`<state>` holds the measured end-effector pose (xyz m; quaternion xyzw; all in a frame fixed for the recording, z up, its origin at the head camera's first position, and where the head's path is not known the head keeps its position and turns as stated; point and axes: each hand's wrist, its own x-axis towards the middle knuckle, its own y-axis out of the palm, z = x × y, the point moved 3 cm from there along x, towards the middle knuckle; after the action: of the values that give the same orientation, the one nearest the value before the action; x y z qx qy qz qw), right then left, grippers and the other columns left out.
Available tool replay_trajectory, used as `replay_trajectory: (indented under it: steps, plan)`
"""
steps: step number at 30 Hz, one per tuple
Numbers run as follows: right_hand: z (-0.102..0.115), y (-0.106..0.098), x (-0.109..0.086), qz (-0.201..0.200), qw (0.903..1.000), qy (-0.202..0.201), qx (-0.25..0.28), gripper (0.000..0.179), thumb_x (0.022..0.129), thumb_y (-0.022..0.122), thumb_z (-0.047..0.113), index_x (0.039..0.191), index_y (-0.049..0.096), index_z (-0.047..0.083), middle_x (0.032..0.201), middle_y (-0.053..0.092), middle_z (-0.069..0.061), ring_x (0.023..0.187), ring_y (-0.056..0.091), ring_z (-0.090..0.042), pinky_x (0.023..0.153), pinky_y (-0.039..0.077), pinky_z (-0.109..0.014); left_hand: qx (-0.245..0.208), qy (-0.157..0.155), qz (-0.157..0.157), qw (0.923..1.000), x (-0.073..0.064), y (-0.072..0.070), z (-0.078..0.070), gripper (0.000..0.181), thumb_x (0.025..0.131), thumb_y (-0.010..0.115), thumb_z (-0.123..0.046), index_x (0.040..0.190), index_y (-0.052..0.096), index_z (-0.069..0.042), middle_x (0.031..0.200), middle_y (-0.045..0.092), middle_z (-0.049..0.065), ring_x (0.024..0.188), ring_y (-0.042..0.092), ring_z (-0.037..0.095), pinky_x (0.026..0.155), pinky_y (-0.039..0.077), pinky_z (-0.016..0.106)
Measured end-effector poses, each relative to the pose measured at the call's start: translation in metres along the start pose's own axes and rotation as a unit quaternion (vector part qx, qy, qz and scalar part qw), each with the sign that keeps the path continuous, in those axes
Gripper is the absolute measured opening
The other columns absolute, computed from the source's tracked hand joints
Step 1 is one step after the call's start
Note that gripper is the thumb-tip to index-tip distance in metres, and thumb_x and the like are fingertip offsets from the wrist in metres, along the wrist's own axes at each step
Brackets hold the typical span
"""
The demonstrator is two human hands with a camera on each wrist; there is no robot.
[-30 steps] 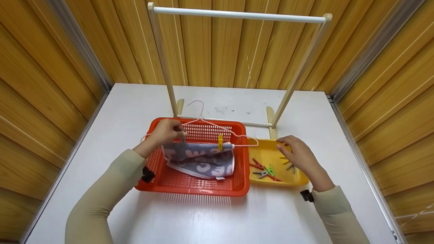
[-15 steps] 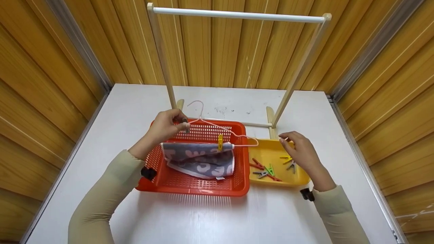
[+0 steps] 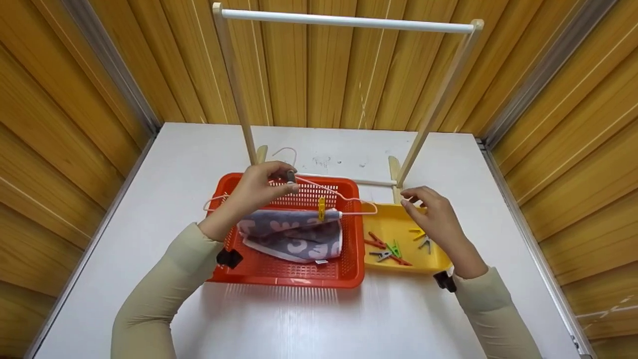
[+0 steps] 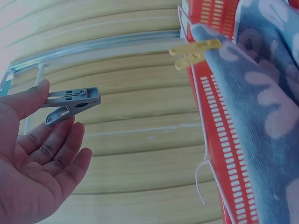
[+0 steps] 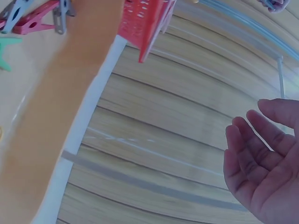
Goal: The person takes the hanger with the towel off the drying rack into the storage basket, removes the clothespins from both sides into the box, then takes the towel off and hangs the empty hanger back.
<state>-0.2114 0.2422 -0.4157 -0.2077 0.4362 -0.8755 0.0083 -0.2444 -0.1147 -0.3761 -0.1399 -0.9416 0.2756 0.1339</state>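
A grey clothespin [image 4: 70, 105] sits pinched between the thumb and fingertips of the left hand [image 3: 256, 192], held up over the far rim of the red basket [image 3: 344, 274], close to the sloping wire of a white hanger [image 3: 324, 190]. The wrist view shows the peg gripped at its handle end, its jaws pointing away from the palm and apart from the cloth. The hanger lies across the top of the basket, and a grey towel with pale lettering [image 3: 294, 239] is draped over its lower bar, fixed there by a yellow clothespin [image 3: 322, 208] — the towel's loose folds drop into the basket. The right hand [image 3: 433, 222] hovers over the near-left part of the yellow tray [image 3: 423, 267], fingers loosely spread and holding nothing. In the tray lie more pegs [image 3: 391, 249] — red, green, grey and yellow — in a small scatter. Basket and tray stand side by side, touching or nearly so, on a white table [image 3: 299, 324]. Behind them rises a wooden drying rack [image 3: 349, 22] with a white top rail, in front of wood-panelled walls.
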Motion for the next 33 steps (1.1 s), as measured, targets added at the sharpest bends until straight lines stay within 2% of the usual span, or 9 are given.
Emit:
replay_trajectory:
  steps: [4, 9, 11, 14, 20, 28, 33]
  plan:
    - [0.012, -0.001, 0.004, -0.001, 0.9999, -0.004, 0.012, 0.021, 0.095, 0.07, 0.005, 0.114, 0.07, -0.001, 0.108, 0.073, -0.016, 0.095, 0.069, -0.032, 0.083, 0.058, -0.045, -0.009, 0.015, 0.003, 0.9998, 0.002, 0.009, -0.011, 0.038, 0.087, 0.082, -0.014, 0.119, 0.071, 0.001, 0.106, 0.076, 0.018, 0.096, 0.07, 0.027, 0.09, 0.059, 0.042]
    - [0.024, -0.002, 0.009, -0.012, 0.9995, -0.007, 0.029, 0.019, 0.094, 0.07, 0.005, 0.113, 0.071, 0.0, 0.105, 0.073, -0.014, 0.094, 0.069, -0.03, 0.082, 0.056, -0.028, -0.031, 0.029, 0.01, 0.9991, 0.005, 0.021, -0.021, 0.038, 0.086, 0.081, -0.013, 0.12, 0.07, 0.002, 0.106, 0.076, 0.018, 0.096, 0.072, 0.027, 0.09, 0.06, 0.04]
    - [0.029, -0.001, 0.011, -0.014, 0.9991, -0.008, 0.04, 0.02, 0.094, 0.071, 0.005, 0.113, 0.071, 0.0, 0.105, 0.073, -0.014, 0.094, 0.069, -0.03, 0.082, 0.054, -0.025, -0.04, 0.036, 0.01, 0.9985, 0.008, 0.025, -0.024, 0.038, 0.086, 0.081, -0.012, 0.12, 0.07, 0.003, 0.106, 0.076, 0.018, 0.097, 0.073, 0.028, 0.091, 0.06, 0.039]
    - [0.039, 0.003, 0.015, -0.003, 0.9982, -0.017, 0.057, 0.022, 0.093, 0.073, 0.005, 0.113, 0.071, -0.002, 0.106, 0.073, -0.015, 0.096, 0.069, -0.03, 0.083, 0.055, -0.028, -0.051, 0.047, 0.01, 0.9975, 0.011, 0.031, -0.028, 0.038, 0.086, 0.081, -0.01, 0.119, 0.07, 0.003, 0.107, 0.076, 0.018, 0.097, 0.074, 0.028, 0.09, 0.061, 0.038]
    - [0.062, 0.014, 0.024, 0.019, 0.9942, -0.053, 0.091, 0.027, 0.089, 0.076, 0.006, 0.114, 0.07, -0.003, 0.107, 0.073, -0.018, 0.098, 0.069, -0.031, 0.085, 0.059, -0.045, -0.074, 0.071, 0.024, 0.9944, 0.017, 0.045, -0.035, 0.037, 0.086, 0.08, -0.006, 0.12, 0.068, 0.004, 0.11, 0.074, 0.02, 0.101, 0.075, 0.031, 0.092, 0.062, 0.035]
    - [0.086, 0.025, 0.036, 0.027, 0.9874, -0.11, 0.111, 0.031, 0.088, 0.078, 0.008, 0.115, 0.069, -0.002, 0.108, 0.074, -0.016, 0.095, 0.069, -0.03, 0.081, 0.057, -0.03, -0.089, 0.109, 0.037, 0.9893, 0.021, 0.062, -0.042, 0.036, 0.088, 0.078, -0.006, 0.121, 0.067, 0.004, 0.116, 0.07, 0.021, 0.108, 0.075, 0.033, 0.094, 0.061, 0.036]
    - [0.09, 0.027, 0.038, 0.012, 0.9872, -0.106, 0.118, 0.03, 0.087, 0.079, 0.006, 0.115, 0.069, -0.003, 0.106, 0.074, -0.016, 0.093, 0.069, -0.029, 0.081, 0.057, -0.028, -0.096, 0.123, 0.046, 0.9868, 0.024, 0.068, -0.045, 0.034, 0.089, 0.077, -0.006, 0.12, 0.067, 0.003, 0.117, 0.07, 0.021, 0.109, 0.074, 0.032, 0.096, 0.06, 0.036]
